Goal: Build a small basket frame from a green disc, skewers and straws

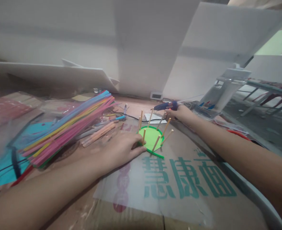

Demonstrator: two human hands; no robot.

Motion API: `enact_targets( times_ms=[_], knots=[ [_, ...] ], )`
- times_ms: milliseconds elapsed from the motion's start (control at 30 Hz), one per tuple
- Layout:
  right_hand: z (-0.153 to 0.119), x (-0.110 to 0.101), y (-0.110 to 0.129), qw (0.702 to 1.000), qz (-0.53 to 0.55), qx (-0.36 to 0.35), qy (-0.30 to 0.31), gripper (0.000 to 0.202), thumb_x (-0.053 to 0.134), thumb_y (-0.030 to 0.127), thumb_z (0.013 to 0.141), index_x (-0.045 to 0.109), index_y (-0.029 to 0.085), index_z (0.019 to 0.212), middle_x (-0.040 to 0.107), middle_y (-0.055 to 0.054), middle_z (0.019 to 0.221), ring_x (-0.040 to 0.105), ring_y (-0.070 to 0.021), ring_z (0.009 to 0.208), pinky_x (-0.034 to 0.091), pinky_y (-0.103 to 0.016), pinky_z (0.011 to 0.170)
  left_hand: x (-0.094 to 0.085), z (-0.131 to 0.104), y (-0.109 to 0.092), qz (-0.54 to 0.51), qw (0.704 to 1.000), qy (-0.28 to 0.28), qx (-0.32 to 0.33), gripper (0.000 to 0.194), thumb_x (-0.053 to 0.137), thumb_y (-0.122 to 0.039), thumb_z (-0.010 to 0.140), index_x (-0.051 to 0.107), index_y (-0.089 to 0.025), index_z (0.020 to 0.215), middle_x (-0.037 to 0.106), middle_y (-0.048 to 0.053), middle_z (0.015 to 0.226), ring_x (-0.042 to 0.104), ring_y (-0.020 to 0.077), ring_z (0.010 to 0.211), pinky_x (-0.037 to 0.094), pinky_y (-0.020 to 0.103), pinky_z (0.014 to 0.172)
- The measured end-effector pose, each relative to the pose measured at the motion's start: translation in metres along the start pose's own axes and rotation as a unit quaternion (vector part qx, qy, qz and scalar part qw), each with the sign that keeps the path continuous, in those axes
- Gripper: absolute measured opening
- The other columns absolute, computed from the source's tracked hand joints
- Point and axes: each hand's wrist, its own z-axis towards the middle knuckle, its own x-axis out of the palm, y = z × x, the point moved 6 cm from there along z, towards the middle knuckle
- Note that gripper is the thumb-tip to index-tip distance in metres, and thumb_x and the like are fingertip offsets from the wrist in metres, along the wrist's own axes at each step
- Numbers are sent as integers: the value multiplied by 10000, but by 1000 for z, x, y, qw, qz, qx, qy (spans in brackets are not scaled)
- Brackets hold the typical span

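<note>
Disc point(150, 135), light green and round, lies flat near the middle of the view on a cardboard surface point(215, 210) printed with large green characters. Thin wooden sticks point(166, 127) stand around its rim, several of them leaning outward, and a darker green strip point(158, 155) runs along its edge, its loose end reaching out on the near side. At the disc's left edge is the left hand point(125, 145), its fingers curled and its thumb set against the near rim, gripping the edge beside one stick. Beyond the disc and to its right, the right hand point(179, 112) has its fingers closed around the handle of a dark blue glue gun point(164, 106), whose nozzle points left; a small red light shows by the grip. Just behind the disc, below the gun, lies a white card point(155, 118), with a black cord point(137, 118) passing near it. Left of the disc lies a thick bundle of coloured pipe cleaners point(76, 124), blue, yellow, orange and pink, partly over bright blue sheets point(2, 169). Farther behind the disc, a small white device point(156, 95) with a dark display sits at the foot of white panels point(145, 48).
</note>
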Motion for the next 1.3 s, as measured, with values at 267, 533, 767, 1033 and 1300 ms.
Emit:
enact_targets(
  times_ms=[267, 533, 767, 1033, 1300],
  knots=[
    [-6, 9, 8, 997, 21, -26, 67, 493, 568, 640, 898, 736, 200, 1045, 792, -87, 999, 716, -230, 826, 560, -293, 691, 1, 0, -1, 4, 1000, 1, 6, 289, 554, -443, 965, 695, -191, 969, 719, 39, 926, 636, 204, 858, 412, 305, 722],
    [29, 27, 18, 998, -1, -19, 60, 489, 577, 640, 892, 746, 186, 958, 790, -113, 929, 730, -272, 866, 556, -334, 775, 2, 1, 0, 7, 1000, 8, 15, 286, 551, -444, 964, 688, -193, 958, 724, 42, 935, 643, 216, 868, 417, 322, 733],
    [33, 14, 6, 999, -45, -2, -3, 397, 613, 525, 889, 711, 146, 956, 761, -128, 868, 706, -289, 856, 532, -352, 762, 2, 0, -1, -9, 1000, -1, 13, 244, 578, -414, 951, 697, -204, 988, 737, 45, 939, 665, 217, 885, 452, 323, 755],
    [2, -9, 15, 997, -45, -24, -65, 425, 664, 512, 835, 682, 153, 1062, 760, -135, 975, 696, -290, 941, 525, -371, 843, -1, 0, -3, 0, 1000, -4, 10, 244, 584, -415, 946, 698, -201, 962, 742, 45, 920, 673, 215, 862, 468, 324, 757],
    [-132, -35, 50, 967, -81, -209, -125, 250, 589, 440, 911, 669, 204, 931, 719, -82, 948, 672, -245, 905, 525, -400, 842, -2, -1, -4, 28, 999, -10, 26, 279, 553, -435, 963, 699, -200, 995, 745, 47, 950, 670, 215, 870, 445, 311, 719]
  ],
)
